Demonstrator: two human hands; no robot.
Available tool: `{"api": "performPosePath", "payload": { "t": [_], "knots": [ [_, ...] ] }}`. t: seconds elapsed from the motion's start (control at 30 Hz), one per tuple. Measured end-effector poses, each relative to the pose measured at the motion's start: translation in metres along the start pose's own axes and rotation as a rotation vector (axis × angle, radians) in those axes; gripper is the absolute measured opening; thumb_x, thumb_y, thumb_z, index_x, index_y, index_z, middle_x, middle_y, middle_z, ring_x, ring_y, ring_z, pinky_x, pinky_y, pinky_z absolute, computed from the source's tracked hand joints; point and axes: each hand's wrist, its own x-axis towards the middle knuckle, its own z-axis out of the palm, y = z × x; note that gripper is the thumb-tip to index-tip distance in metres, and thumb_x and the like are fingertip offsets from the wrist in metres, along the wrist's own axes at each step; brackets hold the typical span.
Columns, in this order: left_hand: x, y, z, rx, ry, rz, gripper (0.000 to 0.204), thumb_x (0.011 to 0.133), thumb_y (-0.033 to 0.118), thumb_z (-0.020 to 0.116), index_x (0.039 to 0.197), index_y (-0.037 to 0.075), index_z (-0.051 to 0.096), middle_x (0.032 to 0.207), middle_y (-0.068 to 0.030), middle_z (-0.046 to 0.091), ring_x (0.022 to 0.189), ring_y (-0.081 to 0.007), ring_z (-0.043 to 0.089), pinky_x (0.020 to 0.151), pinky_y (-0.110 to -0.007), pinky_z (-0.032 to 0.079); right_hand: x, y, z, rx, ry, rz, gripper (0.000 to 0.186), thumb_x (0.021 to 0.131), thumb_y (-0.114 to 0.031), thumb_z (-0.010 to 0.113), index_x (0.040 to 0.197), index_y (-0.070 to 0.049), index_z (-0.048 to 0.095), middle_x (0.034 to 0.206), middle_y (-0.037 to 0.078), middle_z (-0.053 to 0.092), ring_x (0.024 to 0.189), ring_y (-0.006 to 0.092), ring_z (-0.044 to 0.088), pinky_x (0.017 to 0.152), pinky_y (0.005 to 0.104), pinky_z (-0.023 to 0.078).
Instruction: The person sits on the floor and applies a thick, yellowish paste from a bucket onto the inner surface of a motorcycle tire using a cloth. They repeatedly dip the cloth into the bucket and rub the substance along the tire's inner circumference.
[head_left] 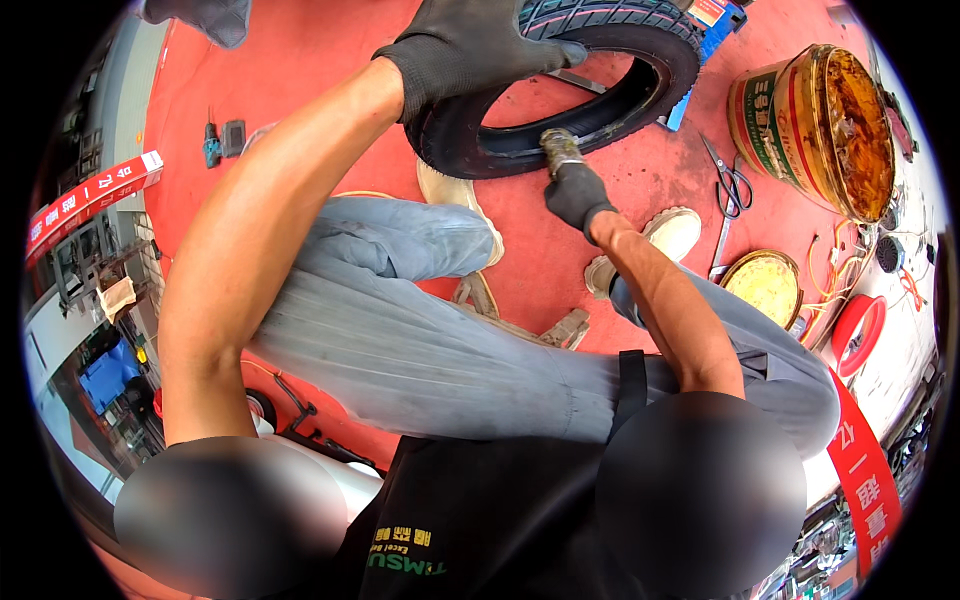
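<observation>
Right hand [578, 195] had fingers clamped round tool [561, 147] at tyre [450, 135] inner edge; left hand [465, 50] lay over tyre, finger closure unclear. Firm bracing likely helped.

Definitely a workshop, the kind where tyres get handled: there's a chunky black tyre [450, 145] right over the red floor [300, 75], and a big bucket [785, 130] gunked up with yellow-brown paste [860, 125] off to the right. Scissors [734, 192] and a smeared round lid [765, 285] are just lying on the floor near it, plus some orange cables [824, 272] on that side and a teal drill [211, 148] over on the left. The lens warps the edges pretty badly, but that clutter [95, 285] along the left rim looks like parts and gear to me.
</observation>
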Motion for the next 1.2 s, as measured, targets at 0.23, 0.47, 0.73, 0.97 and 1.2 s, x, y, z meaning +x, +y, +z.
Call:
{"api": "performPosePath", "payload": {
  "t": [0.23, 0.47, 0.73, 0.97, 1.2],
  "knots": [
    [-0.011, -0.007, -0.003, 0.143, 0.049, 0.021, 0.106, 0.079, 0.058, 0.081, 0.155, -0.003, 0.039, 0.149, -0.0333, 0.049, 0.138, -0.0425, 0.051, 0.114, -0.045, 0.043, 0.019, -0.115, 0.004, 0.849, -0.15, 0.05, 0.076, 0.085, -0.002, 0.058, 0.158, 0.0, 0.035, 0.154, 0.023, 0.047, 0.146, 0.034, 0.044, 0.119, 0.038, 0.038],
    [-0.002, -0.001, 0.001, 0.08, 0.001, 0.009, 0.099, 0.081, 0.05, 0.081, 0.155, -0.001, 0.041, 0.143, -0.0294, 0.056, 0.132, -0.0417, 0.057, 0.11, -0.046, 0.046, 0.01, 0.038, -0.078, -0.148, -0.113, -0.255, 0.059, 0.084, 0.01, 0.051, 0.138, -0.01, 0.062, 0.146, 0.015, 0.059, 0.139, 0.0325, 0.053, 0.112, 0.0383, 0.048],
    [-0.007, -0.006, -0.001, 0.093, 0.045, 0.053, 0.098, 0.08, 0.05, 0.082, 0.155, 0.001, 0.042, 0.145, -0.0275, 0.055, 0.133, -0.0413, 0.056, 0.11, -0.046, 0.047, 0.026, 0.044, -0.129, -0.313, 0.013, -0.248, 0.062, 0.081, 0.009, 0.054, 0.139, -0.011, 0.062, 0.146, 0.016, 0.059, 0.139, 0.033, 0.054, 0.114, 0.0412, 0.046],
    [-0.002, 0.007, -0.001, 0.079, -0.025, -0.046, 0.101, 0.08, 0.055, 0.081, 0.154, -0.003, 0.042, 0.147, -0.0272, 0.053, 0.135, -0.0401, 0.054, 0.112, -0.045, 0.045, 0.013, -0.053, 0.02, 0.503, -0.15, 0.087, 0.072, 0.083, 0.001, 0.052, 0.155, -0.006, 0.042, 0.137, 0.022, 0.057, 0.134, 0.0334, 0.053, 0.115, 0.0381, 0.042],
    [-0.003, 0.015, -0.009, 0.068, -0.039, -0.054, 0.101, 0.08, 0.055, 0.081, 0.153, -0.003, 0.042, 0.142, -0.0264, 0.057, 0.133, -0.04, 0.055, 0.11, -0.045, 0.047, 0.018, -0.012, -0.006, 0.043, -0.185, -0.357, 0.067, 0.086, -0.004, 0.057, 0.152, -0.005, 0.049, 0.153, 0.019, 0.052, 0.139, 0.0348, 0.052, 0.115, 0.0392, 0.044]
  ]
}}
